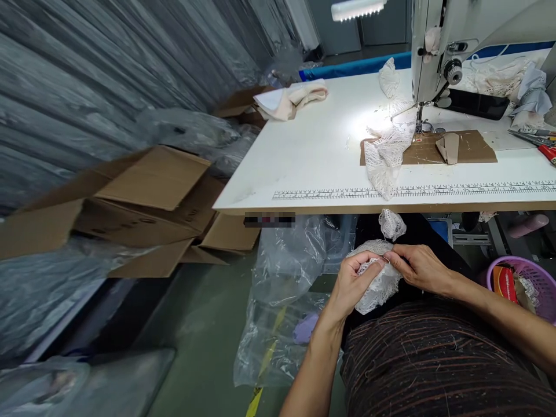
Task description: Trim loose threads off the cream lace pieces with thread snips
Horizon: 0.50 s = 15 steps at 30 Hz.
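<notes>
Over my lap, below the table's front edge, both hands pinch a piece of white lace fabric (377, 295). My left hand (354, 281) grips it from the left, thumb and forefinger pressed together. From the right, my right hand (417, 266) pinches the same piece, its fingertips almost touching the left ones. A small lace end (392, 225) sticks up just above my fingers. More white lace (388, 147) lies on the table beside the sewing machine's needle and hangs toward the front edge. Whatever fine detail sits between my fingertips is too small to make out.
The sewing machine (428, 52) stands on the white table (295, 156), with scissors (532, 139) at right. Folded beige fabric (291, 98) lies at the far left corner. An open cardboard box (147, 179), clear plastic bags (289, 260) and a purple basket (536, 275) surround me.
</notes>
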Tool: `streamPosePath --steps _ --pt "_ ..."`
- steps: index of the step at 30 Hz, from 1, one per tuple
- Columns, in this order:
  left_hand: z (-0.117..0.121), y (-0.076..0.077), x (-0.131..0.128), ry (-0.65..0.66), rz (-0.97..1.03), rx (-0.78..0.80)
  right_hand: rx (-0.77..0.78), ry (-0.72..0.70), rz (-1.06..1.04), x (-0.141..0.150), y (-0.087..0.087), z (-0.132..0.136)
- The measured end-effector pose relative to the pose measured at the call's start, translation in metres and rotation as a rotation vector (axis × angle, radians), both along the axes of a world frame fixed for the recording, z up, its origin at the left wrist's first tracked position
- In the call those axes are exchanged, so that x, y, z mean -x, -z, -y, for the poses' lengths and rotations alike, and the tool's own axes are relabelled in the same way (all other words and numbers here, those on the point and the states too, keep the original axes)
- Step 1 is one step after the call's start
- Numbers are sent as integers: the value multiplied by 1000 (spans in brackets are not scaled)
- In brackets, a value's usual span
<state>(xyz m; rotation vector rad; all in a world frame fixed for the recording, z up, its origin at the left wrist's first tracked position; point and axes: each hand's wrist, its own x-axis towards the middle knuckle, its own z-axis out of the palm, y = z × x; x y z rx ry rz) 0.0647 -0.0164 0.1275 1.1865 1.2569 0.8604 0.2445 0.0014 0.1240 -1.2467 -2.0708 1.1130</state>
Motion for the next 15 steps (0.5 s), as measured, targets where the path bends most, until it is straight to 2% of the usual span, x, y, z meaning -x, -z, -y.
streamPosePath --steps 5,10,12,15 --pt "-1 3 1 -7 -41 7 -92 227 -166 -2 10 -3" --pt "-4 3 1 38 -105 -154 -226 525 -233 12 19 -18" --pt "-4 1 1 70 -105 -188 -206 583 -241 19 20 -24" --pt "-3 -3 4 103 -106 -136 -140 581 -296 23 18 -24"
